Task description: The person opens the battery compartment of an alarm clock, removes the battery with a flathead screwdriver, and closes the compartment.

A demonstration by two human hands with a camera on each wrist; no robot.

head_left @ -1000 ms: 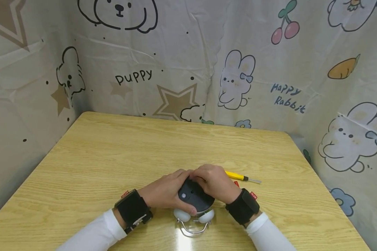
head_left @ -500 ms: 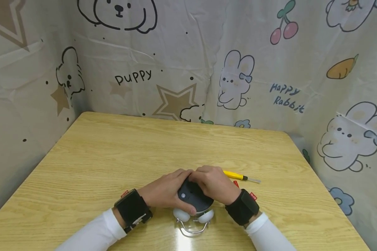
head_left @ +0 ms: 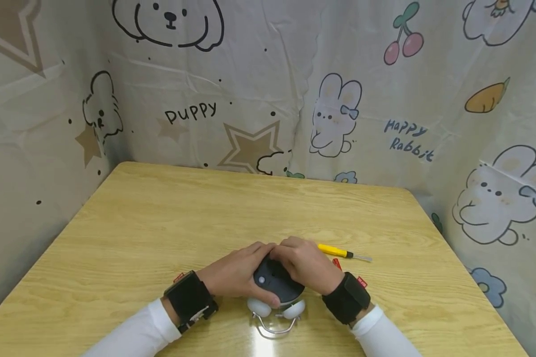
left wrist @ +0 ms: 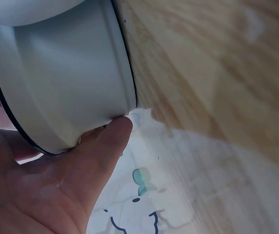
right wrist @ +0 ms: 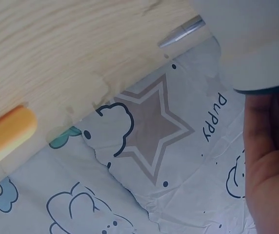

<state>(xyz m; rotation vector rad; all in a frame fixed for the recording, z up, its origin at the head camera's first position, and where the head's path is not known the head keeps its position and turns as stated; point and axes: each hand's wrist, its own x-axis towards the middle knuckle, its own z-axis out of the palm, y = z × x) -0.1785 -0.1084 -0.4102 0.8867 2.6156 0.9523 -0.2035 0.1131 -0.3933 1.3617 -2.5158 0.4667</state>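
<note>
A white twin-bell alarm clock lies with its dark back facing up, its two white bells and metal handle toward me. My left hand grips its left side, the thumb across the back near the bells. In the left wrist view, a fingertip of the left hand presses the white casing. My right hand has curled fingers at the far right edge of the back and hides part of it. The right wrist view has the right hand's fingers at the clock's dark rim; what the fingertips do is hidden.
A yellow-handled screwdriver lies on the wooden table just beyond the right hand, its tip pointing right. A small red piece shows beside the right wrist. A printed curtain hangs behind the table.
Both hands keep nearly the same hold on the alarm clock. The right hand's fingers shift very slightly at the back's edge; the whole view tilts a little.
</note>
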